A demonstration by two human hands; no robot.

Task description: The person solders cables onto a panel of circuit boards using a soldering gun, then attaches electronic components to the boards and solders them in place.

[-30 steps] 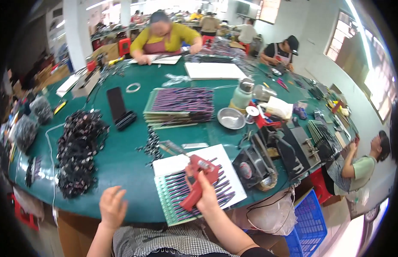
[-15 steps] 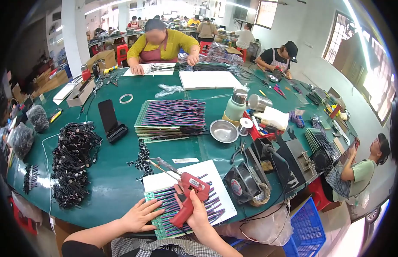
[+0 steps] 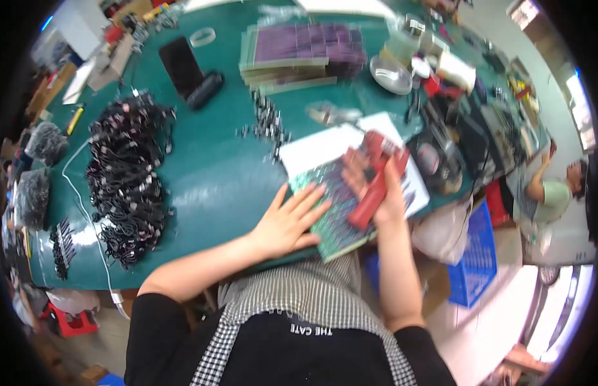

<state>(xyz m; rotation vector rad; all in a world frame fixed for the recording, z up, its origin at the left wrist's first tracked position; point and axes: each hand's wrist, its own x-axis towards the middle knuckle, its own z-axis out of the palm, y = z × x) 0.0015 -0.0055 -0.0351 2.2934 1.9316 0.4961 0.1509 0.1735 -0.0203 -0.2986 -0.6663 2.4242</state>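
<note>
Green-and-purple panel point(image 3: 336, 222), lying on white board point(image 3: 315, 149) on tabletop point(image 3: 212, 177): apparently being steadied by spread left hand point(image 3: 283, 225), with red gun-shaped tool point(image 3: 369, 204) grasped in right hand point(image 3: 391, 199), probably next requiring tool alignment.

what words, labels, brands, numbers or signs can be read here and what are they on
Black clothing on the wearer's chest: white lettering, upside down in this view; I won't copy out its words.
Red gun-shaped tool in the right hand: a pale marking, too blurred to read.
Black fan at the right: a round label, too blurred to read.
I can make out no other lettering.
</note>
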